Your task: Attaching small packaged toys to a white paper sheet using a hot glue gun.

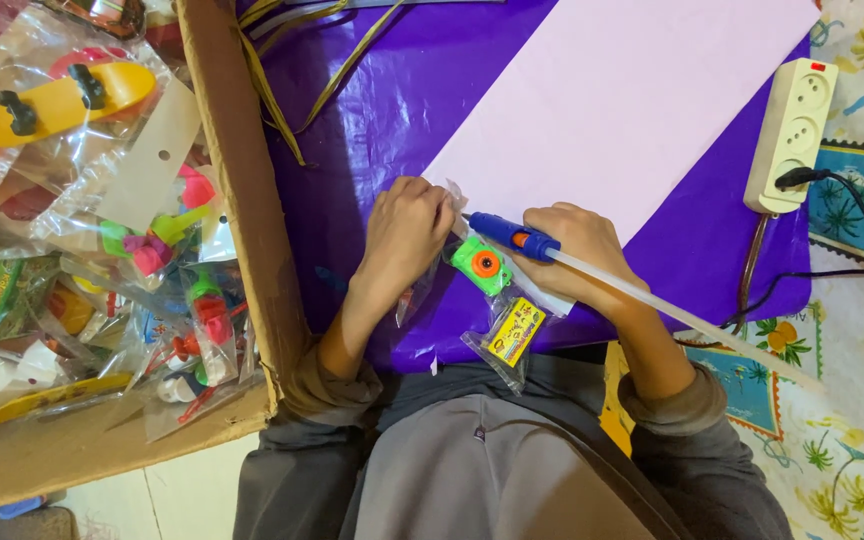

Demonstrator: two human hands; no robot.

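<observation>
Right hand point(577, 250) had its grip wrapped around a blue glue gun point(512, 236), left hand point(407, 228) pinching the clear bagged green toy point(480, 264) on purple sheet point(372, 130).

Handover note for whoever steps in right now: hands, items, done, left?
Left hand: fingers pinch the top of a clear toy packet at the pink sheet edge.
Right hand: grips blue glue gun, nozzle at the packet top, stick trailing behind.
Packet holds a green-orange toy, yellow card below.
Done: none attached to the sheet.
Left: this packet; more fill the cardboard box.
</observation>
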